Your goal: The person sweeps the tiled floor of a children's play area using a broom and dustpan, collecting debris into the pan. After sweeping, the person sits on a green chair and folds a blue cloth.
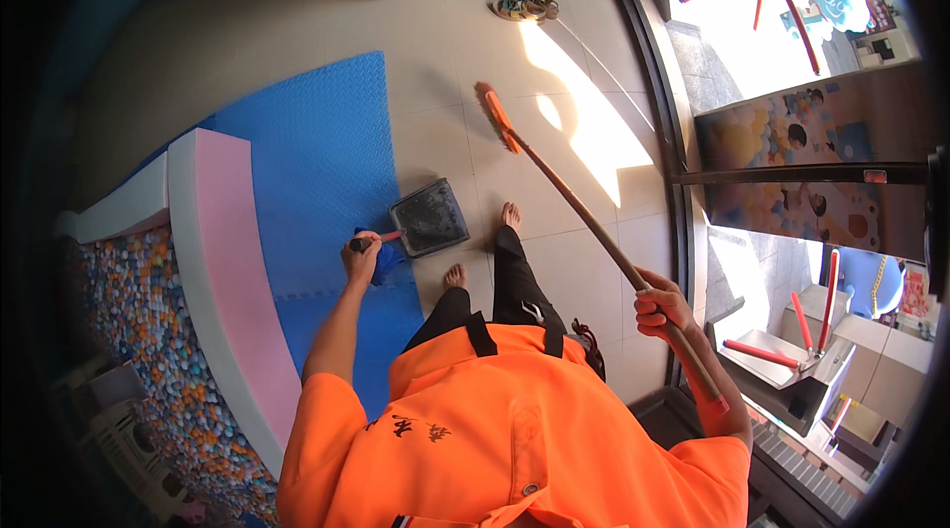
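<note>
In the middle of the frame the left hand (pixel 361 253) grips the dustpan (pixel 429 219) handle, holding it flat on the floor, while the right hand (pixel 661 310) wraps tight around the broom (pixel 554 177) stick, its brush reaching toward the pan.

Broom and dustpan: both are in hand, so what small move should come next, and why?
Probably draw the broom head back across the tiles toward the dustpan. The right hand grips the long handle with the bristles far out near the sunlit patch, while the left hand holds the pan low over the floor by the blue mat, its mouth facing outward, well apart from the bristles.
</note>
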Demonstrator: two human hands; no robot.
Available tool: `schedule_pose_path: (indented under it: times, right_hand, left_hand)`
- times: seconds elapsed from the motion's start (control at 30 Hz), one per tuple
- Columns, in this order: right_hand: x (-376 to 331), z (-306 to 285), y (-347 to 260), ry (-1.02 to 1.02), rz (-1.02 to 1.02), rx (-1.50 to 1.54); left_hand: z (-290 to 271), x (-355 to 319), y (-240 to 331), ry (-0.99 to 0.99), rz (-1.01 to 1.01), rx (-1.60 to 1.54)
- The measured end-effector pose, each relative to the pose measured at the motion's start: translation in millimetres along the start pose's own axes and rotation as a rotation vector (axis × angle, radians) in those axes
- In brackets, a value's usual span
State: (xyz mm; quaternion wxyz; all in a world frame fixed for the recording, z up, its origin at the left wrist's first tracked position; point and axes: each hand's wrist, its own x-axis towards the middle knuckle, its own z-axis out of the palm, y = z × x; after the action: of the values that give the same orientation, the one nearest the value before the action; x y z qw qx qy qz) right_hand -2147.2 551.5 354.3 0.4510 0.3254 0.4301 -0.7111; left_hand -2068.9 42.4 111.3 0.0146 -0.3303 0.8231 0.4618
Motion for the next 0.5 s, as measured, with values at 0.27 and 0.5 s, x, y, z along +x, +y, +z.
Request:
schedule_pose_path:
  times: [0.27,0.5]
  right_hand:
    - [108.3,-49.8,-153.4,0.179,-0.159,-0.104]
    - [195.5,0.9,-206.1,0.044,-0.054,0.028]
  left_hand:
    - [-33.2,7.2,45.6,0.345,-0.223,-0.325]
    - [-40.4,36.9,71.6,0.633,-0.253,-0.518]
